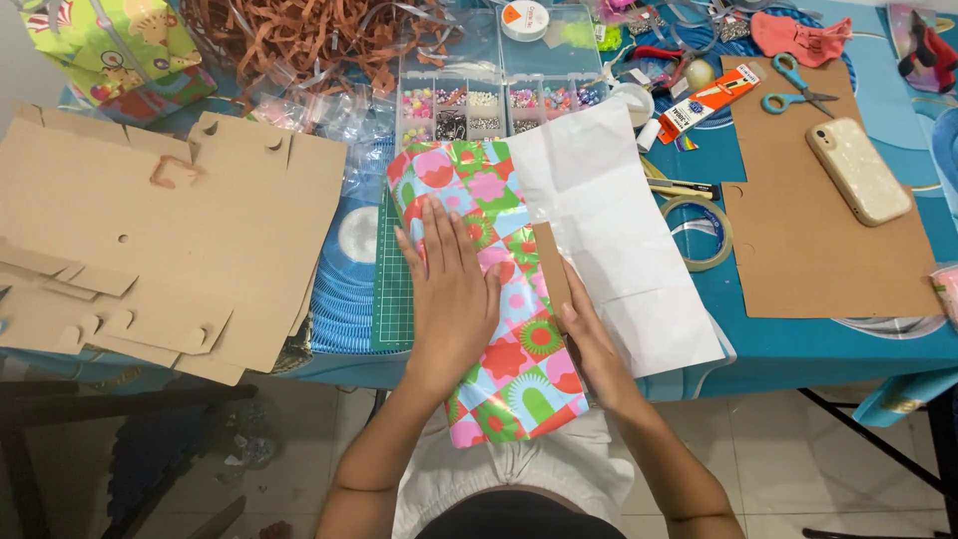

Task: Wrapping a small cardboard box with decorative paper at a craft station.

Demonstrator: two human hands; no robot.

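The left hand (451,289) lies flat, fingers spread, on the wrapped box (486,289), whose long axis runs away from the person over the worktop (798,344) edge. The right hand (596,349) pinches the cardboard edge (552,269) beside white paper (609,230). Beyond, a bead organiser (499,105) holds sorted beads.

Left hand (451,289) lies flat, fingers spread; right hand (591,344) curls, thumb extended.
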